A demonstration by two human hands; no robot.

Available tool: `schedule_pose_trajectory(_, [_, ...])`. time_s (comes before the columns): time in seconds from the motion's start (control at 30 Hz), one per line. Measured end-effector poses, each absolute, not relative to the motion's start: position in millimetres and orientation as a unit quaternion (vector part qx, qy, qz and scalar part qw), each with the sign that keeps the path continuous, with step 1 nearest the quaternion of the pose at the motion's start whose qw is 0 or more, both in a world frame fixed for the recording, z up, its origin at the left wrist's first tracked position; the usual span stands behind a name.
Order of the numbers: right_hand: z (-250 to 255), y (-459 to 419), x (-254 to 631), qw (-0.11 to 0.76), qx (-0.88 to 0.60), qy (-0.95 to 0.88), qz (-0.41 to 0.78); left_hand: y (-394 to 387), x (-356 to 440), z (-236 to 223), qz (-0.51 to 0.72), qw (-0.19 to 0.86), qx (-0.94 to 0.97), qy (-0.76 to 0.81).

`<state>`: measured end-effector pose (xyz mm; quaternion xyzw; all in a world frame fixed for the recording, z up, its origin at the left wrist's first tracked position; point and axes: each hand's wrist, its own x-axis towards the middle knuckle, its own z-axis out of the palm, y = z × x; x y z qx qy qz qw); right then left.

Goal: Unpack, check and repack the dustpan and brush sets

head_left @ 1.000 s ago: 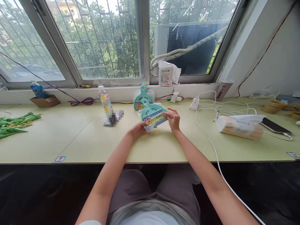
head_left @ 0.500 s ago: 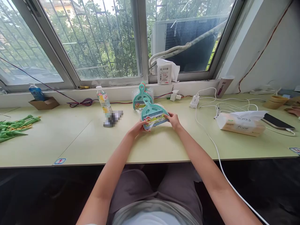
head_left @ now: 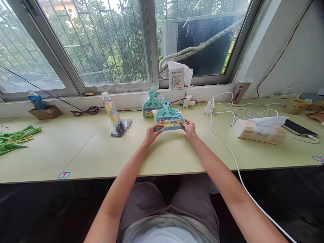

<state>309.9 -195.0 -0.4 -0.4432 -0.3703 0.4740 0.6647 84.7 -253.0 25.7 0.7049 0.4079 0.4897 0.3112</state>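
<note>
Between my hands is a teal dustpan and brush set [head_left: 170, 115] in clear plastic wrap, with a printed label across its front and its handle pointing up. My left hand [head_left: 152, 134] is closed on its lower left corner. At the lower right edge, my right hand [head_left: 188, 129] grips it with the thumb in front. Just behind and to the left, more wrapped dustpan sets [head_left: 151, 104] stand in a stack against the window ledge. The held set partly overlaps the stack in view.
A drink bottle [head_left: 110, 107] and a blurred-out item [head_left: 120, 128] are to the left. Green leaf bundles [head_left: 17, 136] lie farther left. Rightward are a white cable [head_left: 229, 152], a tissue pack [head_left: 260, 130] and a phone [head_left: 298, 128]. Another person's hand [head_left: 316, 116] shows at the right edge.
The held dustpan set has moved slightly right and away from me, and its tilt has levelled so the handle points more upright. Both hands have kept their hold.
</note>
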Motion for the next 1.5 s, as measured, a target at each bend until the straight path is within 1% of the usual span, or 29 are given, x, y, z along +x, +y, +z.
schedule_pose_trajectory(0.07, [1.2,-197.9,307.4,0.666,-0.436,-0.367,0.482,-249.7,85.5,23.2,0.512,0.302,0.685,0.422])
schedule_pose_trajectory(0.23, [5.4,-202.3,303.1,0.663,-0.421,-0.379,0.49,-250.1,89.5,23.3,0.555,0.321,0.633,0.434])
schedule_pose_trajectory(0.47, [8.6,-205.7,299.4,0.648,-0.402,-0.419,0.492,-260.4,91.6,29.0,0.589,0.29,0.606,0.449])
schedule_pose_trajectory(0.67, [11.7,-209.0,299.5,0.62,-0.402,-0.454,0.498,-259.3,86.2,30.9,0.6,0.31,0.572,0.465])
schedule_pose_trajectory(0.8, [11.6,-210.2,299.5,0.603,-0.397,-0.475,0.503,-247.1,78.4,26.5,0.565,0.336,0.569,0.494])
schedule_pose_trajectory(0.9, [9.6,-210.4,298.0,0.586,-0.388,-0.503,0.503,-238.6,72.3,22.3,0.55,0.332,0.565,0.518])
schedule_pose_trajectory(1.03, [4.4,-207.9,296.3,0.575,-0.4,-0.553,0.452,-234.1,68.1,18.1,0.527,0.319,0.569,0.545])
schedule_pose_trajectory(1.17, [0.6,-203.5,298.2,0.58,-0.441,-0.566,0.387,-234.6,68.4,16.9,0.481,0.299,0.594,0.572])
schedule_pose_trajectory(1.27, [0.3,-202.4,299.5,0.572,-0.454,-0.586,0.351,-235.5,67.9,18.6,0.447,0.253,0.613,0.6])
schedule_pose_trajectory(1.37, [-0.3,-203.3,299.0,0.557,-0.451,-0.619,0.321,-235.7,65.4,21.1,0.406,0.181,0.632,0.635])
schedule_pose_trajectory(1.5, [-3.0,-203.8,297.3,0.52,-0.469,-0.663,0.266,-232.6,58.7,22.5,0.359,0.118,0.637,0.672])
